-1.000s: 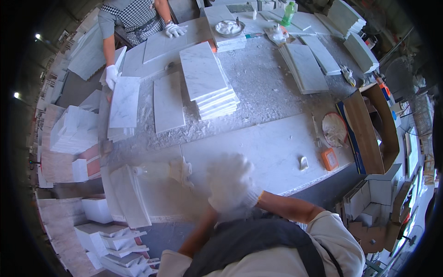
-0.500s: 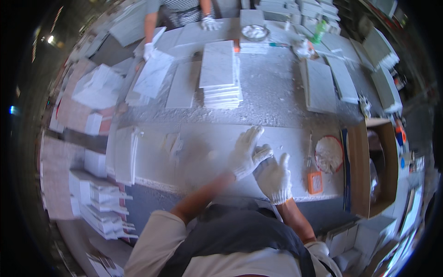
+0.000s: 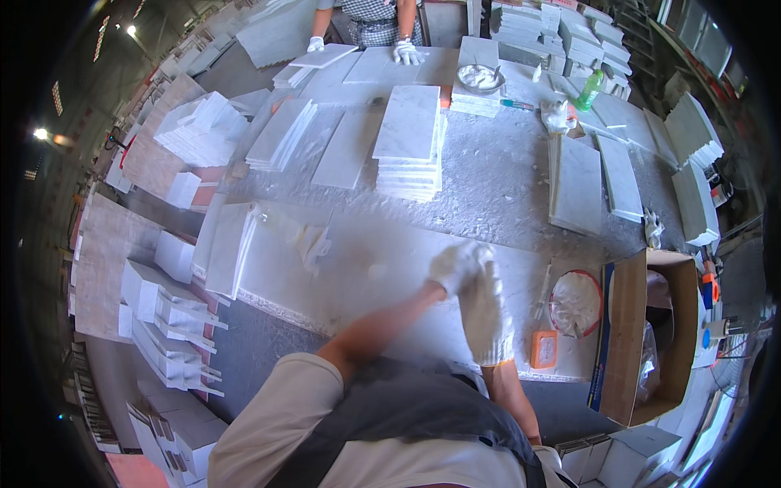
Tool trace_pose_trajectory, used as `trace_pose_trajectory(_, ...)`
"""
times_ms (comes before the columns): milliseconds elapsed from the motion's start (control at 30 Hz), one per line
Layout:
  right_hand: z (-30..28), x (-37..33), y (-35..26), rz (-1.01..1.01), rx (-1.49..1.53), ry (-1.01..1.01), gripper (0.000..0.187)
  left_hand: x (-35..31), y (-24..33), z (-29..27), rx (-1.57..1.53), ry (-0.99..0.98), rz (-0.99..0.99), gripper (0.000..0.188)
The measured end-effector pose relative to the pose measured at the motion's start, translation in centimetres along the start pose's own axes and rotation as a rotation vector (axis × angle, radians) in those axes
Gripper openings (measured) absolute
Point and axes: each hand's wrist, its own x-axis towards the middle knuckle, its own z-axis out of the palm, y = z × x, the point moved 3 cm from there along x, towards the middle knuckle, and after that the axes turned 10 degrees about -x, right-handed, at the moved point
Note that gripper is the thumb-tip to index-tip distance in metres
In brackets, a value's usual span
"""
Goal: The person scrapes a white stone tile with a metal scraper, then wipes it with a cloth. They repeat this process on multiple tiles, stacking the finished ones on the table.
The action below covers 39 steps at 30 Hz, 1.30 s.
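Note:
White knit work gloves cover both my hands, which meet above the near side of the bench slab [image 3: 390, 281]. My left hand [image 3: 455, 267] reaches in from the left and touches the upper part of my right hand; motion smears its fingers. My right hand [image 3: 486, 321] points away from me, its fingers stretched out and partly behind the left. No tile or tool shows in either hand. To the right of them lie an orange box [image 3: 544, 350], a thin stick-like tool [image 3: 543, 289] and a red-rimmed bowl of white paste [image 3: 575, 303].
An open cardboard box [image 3: 622, 342] stands at the right edge. Across the dusty table are a tall stack of marble tiles [image 3: 407, 122], more tiles [image 3: 576, 183], a metal bowl [image 3: 480, 78] and a green bottle [image 3: 590, 89]. A gloved co-worker [image 3: 378, 24] stands at the far side.
My left hand has moved against my right, and its spread fingers are now blurred. The co-worker's hand has left the tilted tile, which now lies on the stack. The view has shifted.

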Motion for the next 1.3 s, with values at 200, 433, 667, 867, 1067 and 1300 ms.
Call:
trace_pose_trajectory(200,0.3,-1.5,0.3,0.042,0.035,0.014,0.062,0.4,-1.3,0.0,-0.329,-0.241,-0.017,0.042)
trace_pose_trajectory(433,-6.0,-1.2,2.5,0.271,-0.217,0.479,0.024,-3.2,-1.6,4.5,-0.803,-0.411,-0.128,0.034)
trace_pose_trajectory(667,-12.1,-1.1,10.7,0.230,-0.536,0.298,0.047,-0.4,-4.2,2.6,-0.292,0.057,-0.087,0.042)
trace_pose_trajectory(867,-6.3,-7.5,3.9,0.739,-1.172,0.054,0.045,0.9,-5.9,0.8,-0.207,0.132,-0.139,0.048)
trace_pose_trajectory(1067,0.5,-10.1,-4.3,0.467,-0.901,-0.060,0.041,0.0,-8.6,1.1,-0.170,0.057,-0.192,0.050)
trace_pose_trajectory(1300,-2.5,-9.7,-3.4,0.420,-0.993,0.040,0.038,-4.2,-9.3,1.8,0.008,-0.033,-0.007,0.049)
